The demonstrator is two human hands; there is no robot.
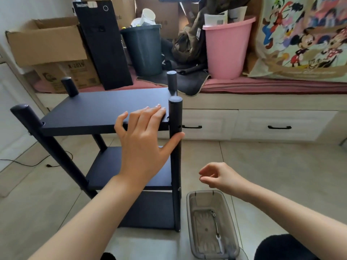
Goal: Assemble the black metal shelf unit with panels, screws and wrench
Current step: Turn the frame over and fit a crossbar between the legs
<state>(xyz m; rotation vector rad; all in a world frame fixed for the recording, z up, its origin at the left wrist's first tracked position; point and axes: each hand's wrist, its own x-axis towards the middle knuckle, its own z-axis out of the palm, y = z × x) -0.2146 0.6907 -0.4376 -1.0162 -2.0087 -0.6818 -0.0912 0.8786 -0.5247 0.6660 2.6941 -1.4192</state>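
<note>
Three black shelf panels (105, 107), four posts (175, 147), two hands (144, 145), one wrench (218, 239), two buckets (228, 47).

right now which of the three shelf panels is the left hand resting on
The top panel. The left hand lies flat on its front right corner, thumb against the front right post; the middle panel and bottom panel below are untouched.

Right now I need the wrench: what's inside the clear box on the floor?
The clear box holds a wrench and a small metal fitting; any loose screws are too small to make out.
</note>
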